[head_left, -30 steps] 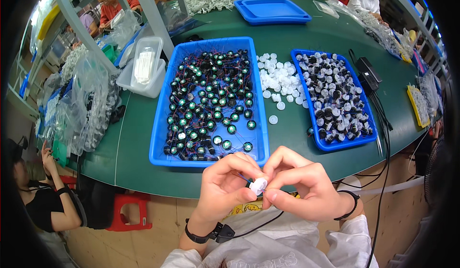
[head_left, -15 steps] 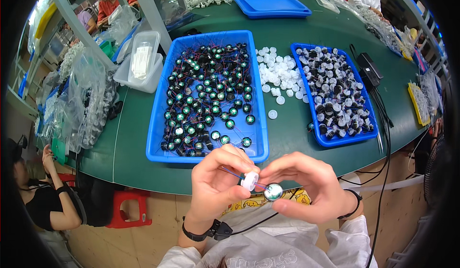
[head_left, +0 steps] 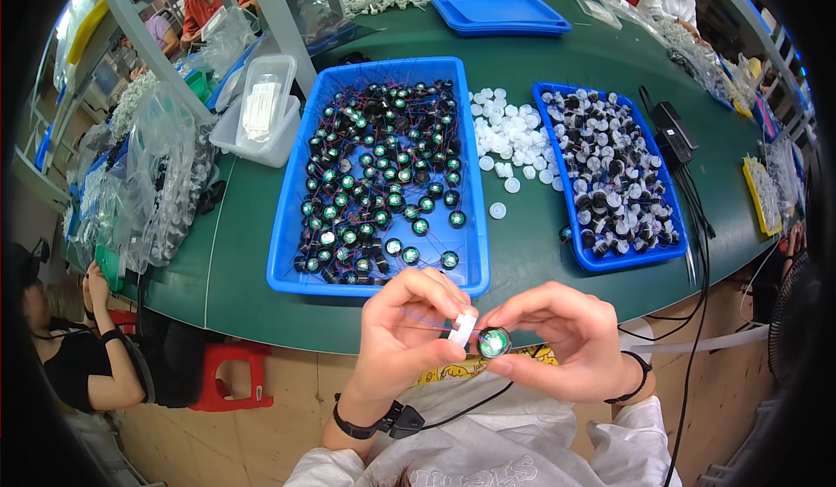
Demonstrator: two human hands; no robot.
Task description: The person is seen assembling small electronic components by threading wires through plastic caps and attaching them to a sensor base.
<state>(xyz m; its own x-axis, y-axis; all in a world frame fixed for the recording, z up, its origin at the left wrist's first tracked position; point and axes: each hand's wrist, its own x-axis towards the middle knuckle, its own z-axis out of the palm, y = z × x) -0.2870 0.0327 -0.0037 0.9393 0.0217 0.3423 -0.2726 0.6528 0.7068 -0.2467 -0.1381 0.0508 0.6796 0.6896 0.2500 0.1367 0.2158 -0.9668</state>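
Note:
Between the thumb and fingers of my left hand [head_left: 405, 317] is a white plastic cap [head_left: 462, 329], with thin red and blue wires passing through it. My right hand [head_left: 562, 334] pinches a small round black part with a green circuit face [head_left: 494, 342], turned upward; the wires join it to the cap. Cap and round part are close together but apart. Just beyond my hands stands a large blue tray [head_left: 475, 226] full of similar wired black parts. To its right, loose white caps [head_left: 514, 143] lie piled on the green table [head_left: 522, 252].
A smaller blue tray [head_left: 601, 263] at the right holds several parts fitted with white caps. Beside it lie a black adapter [head_left: 670, 125] and cables. Clear plastic boxes [head_left: 259, 121] stand at the left, stacked blue trays [head_left: 501, 12] at the back. Other people sit around the table.
My right hand has tilted the round part and brought it nearer the cap. The cap in my left hand has turned more edge-on.

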